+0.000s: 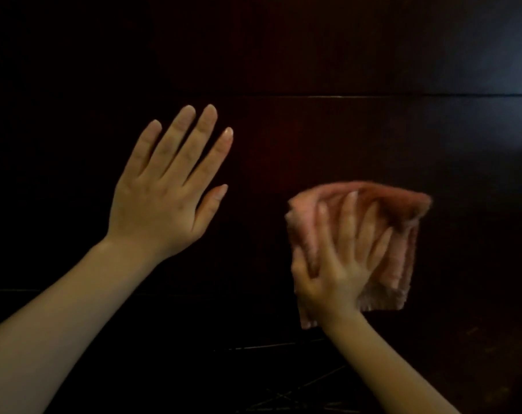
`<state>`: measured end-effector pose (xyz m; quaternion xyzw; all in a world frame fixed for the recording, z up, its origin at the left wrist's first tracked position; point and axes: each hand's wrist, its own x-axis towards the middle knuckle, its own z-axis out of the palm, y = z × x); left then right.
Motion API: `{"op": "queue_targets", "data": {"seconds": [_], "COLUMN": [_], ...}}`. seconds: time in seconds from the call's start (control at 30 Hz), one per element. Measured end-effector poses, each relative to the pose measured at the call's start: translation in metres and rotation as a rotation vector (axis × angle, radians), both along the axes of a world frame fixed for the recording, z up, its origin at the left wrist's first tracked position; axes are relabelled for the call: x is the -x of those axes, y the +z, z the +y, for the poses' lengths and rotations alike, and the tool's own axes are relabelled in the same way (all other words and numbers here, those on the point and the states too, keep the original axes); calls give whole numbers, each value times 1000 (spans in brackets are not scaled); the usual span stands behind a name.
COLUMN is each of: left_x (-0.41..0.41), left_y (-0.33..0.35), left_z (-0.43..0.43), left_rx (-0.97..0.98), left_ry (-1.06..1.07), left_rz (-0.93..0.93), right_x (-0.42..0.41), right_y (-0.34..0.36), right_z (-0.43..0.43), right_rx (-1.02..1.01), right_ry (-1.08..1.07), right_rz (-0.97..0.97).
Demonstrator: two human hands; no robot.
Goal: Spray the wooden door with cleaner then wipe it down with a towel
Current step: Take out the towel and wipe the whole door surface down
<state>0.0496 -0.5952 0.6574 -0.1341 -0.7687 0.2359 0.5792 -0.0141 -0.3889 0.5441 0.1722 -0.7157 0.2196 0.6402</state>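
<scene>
Dim interior, dark wooden door [313, 55]

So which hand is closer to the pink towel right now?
Right. The right hand lies flat on the towel, fingers spread, pressing it to the door. The left hand is off to the towel's left, fingers straight, holding nothing, with bare door between them.

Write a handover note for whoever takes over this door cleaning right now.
Left hand: open, fingers straight, raised before the wooden door; contact unclear.
Right hand: spread fingers press the pink towel flat against the door.
Cleaner bottle: not in view.
Done: wiping is under way; spraying cannot be confirmed.
Left: wipe the remaining door.
</scene>
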Motion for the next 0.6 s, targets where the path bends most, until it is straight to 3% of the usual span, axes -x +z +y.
{"op": "queue_targets", "data": {"seconds": [0.13, 0.27, 0.37, 0.6], "left_x": [0, -2, -7, -22], "left_y": [0, 0, -2, -15], "left_z": [0, -4, -17, -58], "left_rx": [-4, 18, 86, 79], "left_ry": [-7, -11, -16, 11], "left_rz": [21, 6, -33, -30], "right_x": [-7, -3, -3, -20], "right_y": [-43, -31, 0, 44], "right_z": [-14, 1, 8, -47], "right_rx": [-488, -716, -707, -365], "right_ry": [14, 42, 90, 124], "right_rz": [106, 186, 207, 85]}}
